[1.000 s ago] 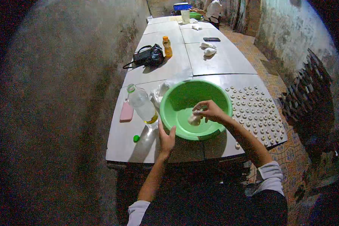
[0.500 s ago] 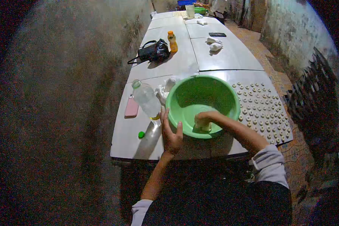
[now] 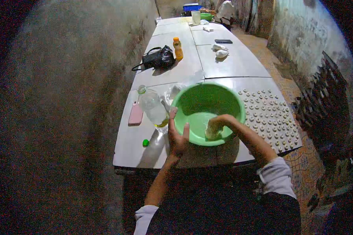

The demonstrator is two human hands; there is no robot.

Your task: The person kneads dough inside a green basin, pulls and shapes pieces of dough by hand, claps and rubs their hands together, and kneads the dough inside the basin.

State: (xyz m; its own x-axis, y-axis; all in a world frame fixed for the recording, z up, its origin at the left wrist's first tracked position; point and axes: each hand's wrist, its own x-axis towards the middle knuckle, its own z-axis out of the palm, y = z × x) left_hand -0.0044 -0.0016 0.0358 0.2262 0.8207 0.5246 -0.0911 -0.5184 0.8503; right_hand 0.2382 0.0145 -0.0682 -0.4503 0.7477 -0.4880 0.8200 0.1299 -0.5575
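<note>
A large green basin (image 3: 242,102) stands at the near end of the white table. My left hand (image 3: 177,137) rests against the outside of its left wall, fingers stretched out and thumb apart, with no grip around the rim. Inside the basin, my right hand (image 3: 219,122) is closed on a pale lump of dough (image 3: 212,132), pressed near the front wall; the fingertips are partly hidden. Left of the basin leans a clear bottle (image 3: 151,103) with a little yellow liquid at its bottom. A green cap (image 3: 146,143) lies near it.
Rows of small pale rings (image 3: 266,113) cover the table to the right. At left lie a pink phone (image 3: 135,114) and a crumpled white bag (image 3: 172,94). Farther off are a black bag (image 3: 159,58), an orange bottle (image 3: 177,49), white bundles (image 3: 221,53) and another person (image 3: 224,11).
My right hand has shifted slightly within the basin, and more of the dough shows beneath it. The left hand keeps its place at the basin's wall. The view has tilted a little.
</note>
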